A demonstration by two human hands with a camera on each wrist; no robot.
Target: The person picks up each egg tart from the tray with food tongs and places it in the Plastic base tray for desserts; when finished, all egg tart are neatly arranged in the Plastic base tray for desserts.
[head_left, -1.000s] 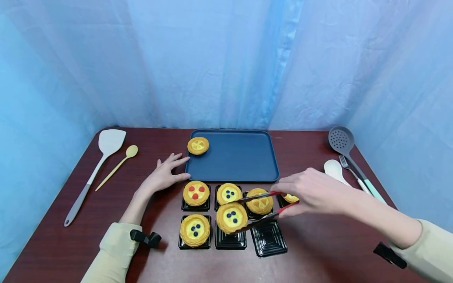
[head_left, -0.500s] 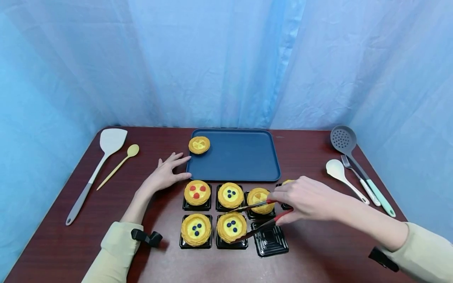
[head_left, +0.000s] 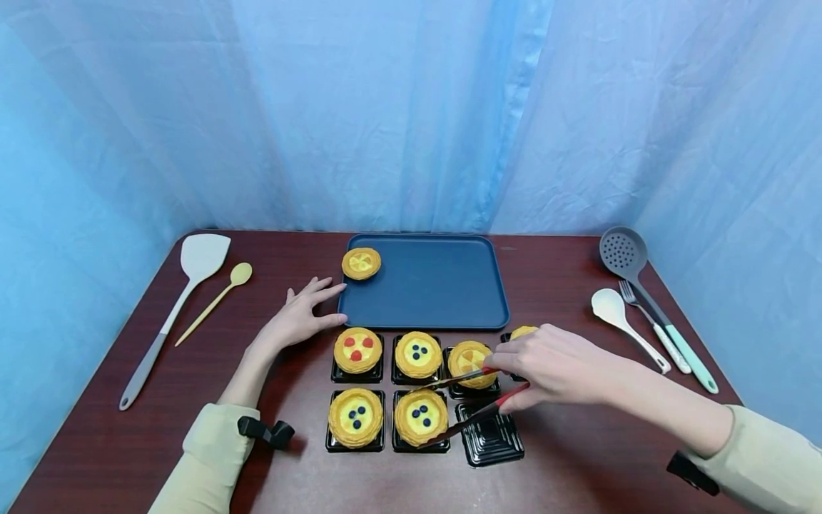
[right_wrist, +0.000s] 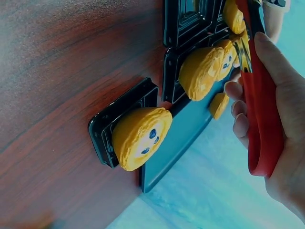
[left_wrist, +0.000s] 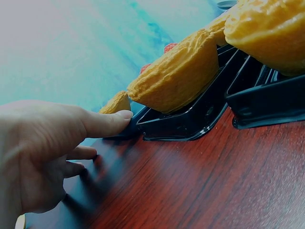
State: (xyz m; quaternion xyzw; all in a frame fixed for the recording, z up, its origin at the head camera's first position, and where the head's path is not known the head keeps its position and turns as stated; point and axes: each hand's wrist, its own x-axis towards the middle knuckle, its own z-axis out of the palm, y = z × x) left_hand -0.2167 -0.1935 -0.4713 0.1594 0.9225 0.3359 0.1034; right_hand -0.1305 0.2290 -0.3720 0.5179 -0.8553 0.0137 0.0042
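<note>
My right hand [head_left: 555,364] grips a pair of red-handled tongs [right_wrist: 264,114]. In the head view the tongs' arms stand spread around a blueberry-topped tart [head_left: 420,417], which sits in a black square holder in the front row; whether they touch it I cannot tell. To its left another blueberry tart [head_left: 355,418] lies in its own holder. An unfilled black holder [head_left: 491,435] is under and right of the tongs. My left hand [head_left: 298,314] rests at the left edge of the blue tray [head_left: 437,285], fingers spread, its thumb near the red-topped tart [left_wrist: 176,71].
On the tray's upper left sits one tart [head_left: 361,263]. Behind the tongs are a blueberry tart [head_left: 417,355] and a wedge-topped tart [head_left: 471,363]. At left lie a white spatula [head_left: 202,257] and a yellow spoon [head_left: 218,300]; at right, a skimmer [head_left: 624,253], a fork and a white spoon [head_left: 610,308].
The blueberry tart in the tongs has come down into the front middle holder, and the tongs' arms have spread apart. My left hand stays at the tray.
</note>
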